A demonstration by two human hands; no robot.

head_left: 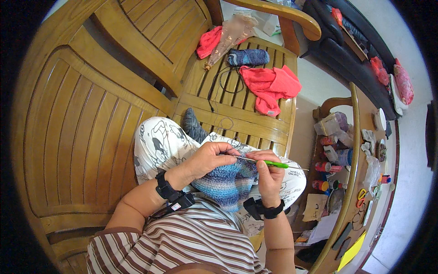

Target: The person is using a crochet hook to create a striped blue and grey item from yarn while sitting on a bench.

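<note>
A striped piece of blue, grey and white knitting hangs over my lap between my hands. My left hand is closed on its upper edge, fingertips pinched near a thin metal shaft. My right hand grips a crochet hook with a bright green handle, thumb and fingers round it. The hook's metal shaft runs left to the knitting's edge, and thin metal also shows right of the handle. The hook's tip is hidden by my fingers. A blue-grey yarn ball lies further off on the wooden bench.
Near the yarn lie a coral-red cloth, a black cable and a folded brown patterned umbrella. To the right, a table carries orange-handled scissors; jars sit on its lower shelf. A black sofa stands behind.
</note>
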